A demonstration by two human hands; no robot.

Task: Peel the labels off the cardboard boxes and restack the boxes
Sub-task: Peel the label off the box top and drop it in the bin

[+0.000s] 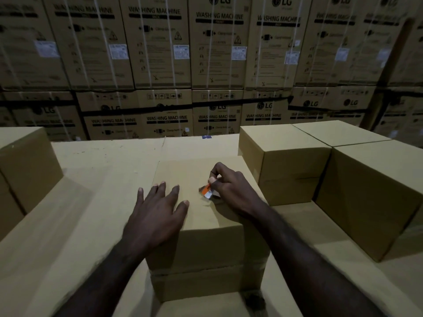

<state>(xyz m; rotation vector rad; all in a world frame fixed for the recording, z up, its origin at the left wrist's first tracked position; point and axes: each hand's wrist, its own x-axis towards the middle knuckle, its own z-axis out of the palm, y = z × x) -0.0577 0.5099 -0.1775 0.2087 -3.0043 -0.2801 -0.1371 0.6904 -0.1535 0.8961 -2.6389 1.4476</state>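
A plain cardboard box (201, 239) stands in front of me on a wide cardboard surface (75, 225). My left hand (158, 213) lies flat on the box's top with its fingers spread. My right hand (229, 188) pinches a small orange and white label (206, 191) between thumb and fingers, and the label curls up off the box top. A dark patch sits just under the lifted label.
Two cardboard boxes (288, 165) (375, 195) stand side by side to the right, with another (338, 131) behind them. One more box (25, 165) stands at the left edge. A wall of strapped washing machine cartons (206, 53) fills the background.
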